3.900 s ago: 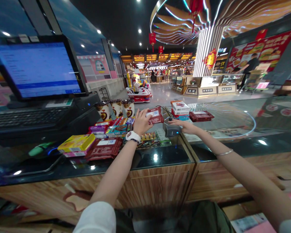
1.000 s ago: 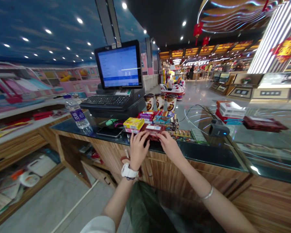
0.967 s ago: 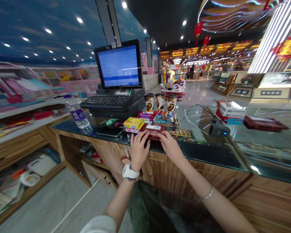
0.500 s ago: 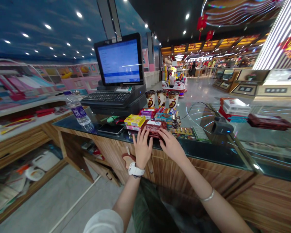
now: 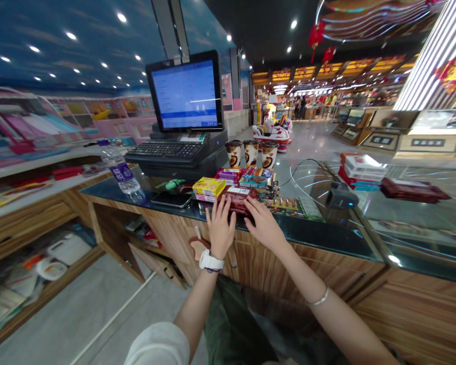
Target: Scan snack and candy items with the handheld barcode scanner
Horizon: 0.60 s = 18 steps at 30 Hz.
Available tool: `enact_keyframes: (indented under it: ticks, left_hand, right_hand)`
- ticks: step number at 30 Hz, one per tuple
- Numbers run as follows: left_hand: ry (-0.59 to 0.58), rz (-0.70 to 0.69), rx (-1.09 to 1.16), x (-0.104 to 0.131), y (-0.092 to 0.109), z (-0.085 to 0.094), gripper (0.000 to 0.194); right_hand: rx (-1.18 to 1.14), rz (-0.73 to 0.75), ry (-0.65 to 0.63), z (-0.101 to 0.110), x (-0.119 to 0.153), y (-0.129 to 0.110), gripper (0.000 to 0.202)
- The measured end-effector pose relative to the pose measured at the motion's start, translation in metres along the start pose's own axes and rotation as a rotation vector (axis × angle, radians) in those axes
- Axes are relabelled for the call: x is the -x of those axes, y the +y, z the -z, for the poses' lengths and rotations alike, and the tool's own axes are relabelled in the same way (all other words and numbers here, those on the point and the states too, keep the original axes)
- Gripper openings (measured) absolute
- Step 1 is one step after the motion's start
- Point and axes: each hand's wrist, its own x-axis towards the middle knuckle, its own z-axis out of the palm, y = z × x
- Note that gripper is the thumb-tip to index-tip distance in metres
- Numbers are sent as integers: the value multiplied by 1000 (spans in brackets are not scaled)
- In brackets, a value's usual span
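Observation:
Both hands rest at the near side of a dark red-brown packet [image 5: 238, 197] lying on the glass counter. My left hand [image 5: 221, 228] touches its front left with fingers spread. My right hand [image 5: 264, 223] has its spread fingertips on the packet's right part. Just left of the packet sit stacked yellow and pink boxes [image 5: 209, 187]. Behind it lie purple packs [image 5: 229, 175] and blue packs [image 5: 256, 177]. Three patterned cups [image 5: 251, 154] with dark tops stand in a row farther back.
On the counter's left are a water bottle [image 5: 122, 172], a black phone-like slab [image 5: 172, 198] and a monitor [image 5: 186, 96] with a keyboard [image 5: 167, 152]. Rightward are a black scanner [image 5: 341, 196], stacked boxes [image 5: 363, 170] and brown packets [image 5: 414, 189].
The whole view has shifted slightly, with the counter items appearing a little farther left or right-of-frame items moved left. Both hands keep their places at the packet.

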Motion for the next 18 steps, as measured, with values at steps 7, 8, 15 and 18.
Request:
enact_keyframes:
  ticks: [7,8,15,18]
  left_hand:
    - [-44,-78,3,-8,21,9,52]
    - [-52,-95,1,-10,27,9,51]
    - [-126,-257,11,-29,87,-1,50]
    - [-149,-346,15,-39,117,-10,49]
  right_hand:
    - [25,6,23,14,1,5,61]
    - [49,4,24,20,3,7,62]
    - [283,-36,57,77,18,46,58]
    - [389,-64,75,103,26,68,56]
